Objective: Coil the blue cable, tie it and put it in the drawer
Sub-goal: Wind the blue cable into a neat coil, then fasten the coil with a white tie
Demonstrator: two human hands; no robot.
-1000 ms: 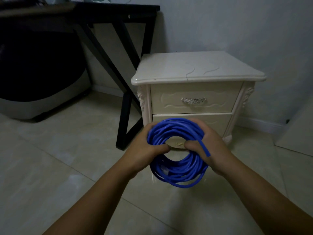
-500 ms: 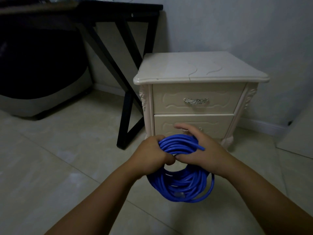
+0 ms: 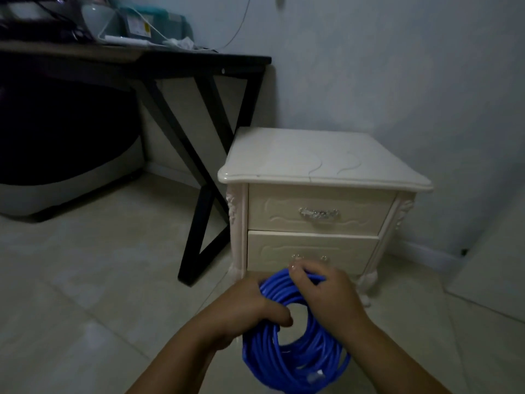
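Gripping the coiled blue cable [image 3: 295, 351] top: left hand [image 3: 244, 311] fingers closed around, right hand [image 3: 326, 294] fingers draped over.

Dim room: pale wall [image 3: 397, 66], tiled floor [image 3: 85, 280], black desk [image 3: 170, 61], cream nightstand [image 3: 312, 157].

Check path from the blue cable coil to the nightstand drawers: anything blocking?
Nothing lies on the floor between. The blue cable coil, held by the left hand and right hand, hangs just in front of the nightstand. Both the upper drawer and lower drawer are shut; one must be opened first.
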